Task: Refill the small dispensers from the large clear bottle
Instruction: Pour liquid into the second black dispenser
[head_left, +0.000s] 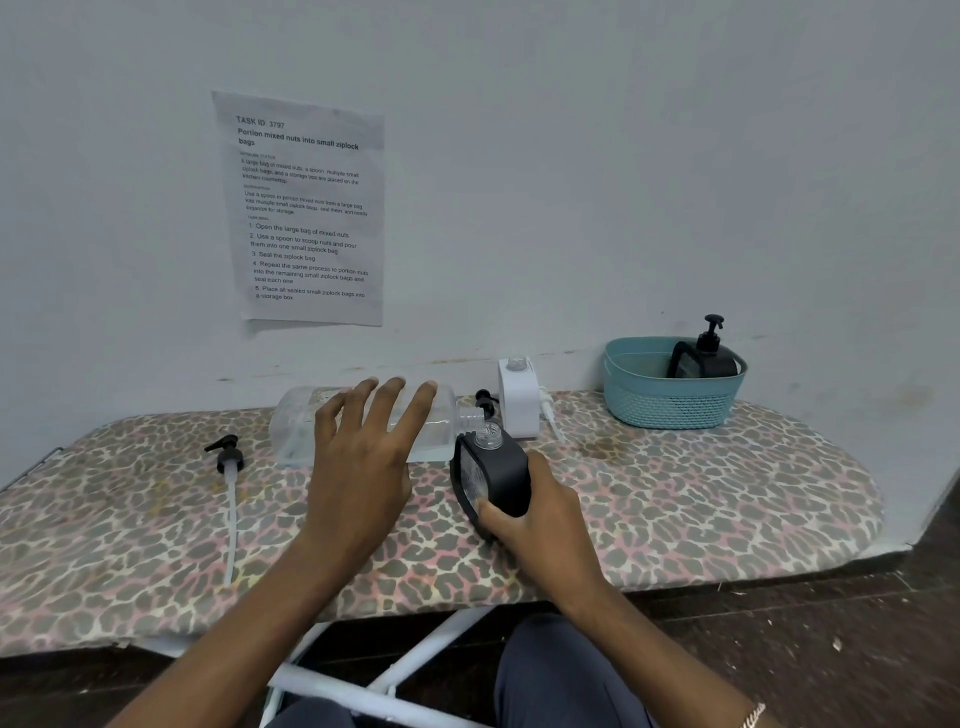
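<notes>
I am looking down at a pour in progress. My left hand (363, 457) is lying over the large clear bottle (363, 423), which is tipped on its side with its open neck pointing right; the fingers are spread wide across its top, and I cannot tell whether the thumb is gripping underneath. My right hand (535, 506) is wrapped closed around the black dispenser (496, 475), holding it tilted on the tabletop (675, 499) with its open clear neck just beside the bottle's mouth. A white dispenser (519, 397) is standing uncapped behind them, near the wall, and a pump head (228, 457) with its long tube is lying to the left. Another black dispenser, pump fitted, is sitting in the teal basket (670, 405). I judge this the filling step for the black dispenser. Next, I think, the two mouths are needing closer lining up, then a slow tilt, since the necks are narrow and liquid could spill.
</notes>
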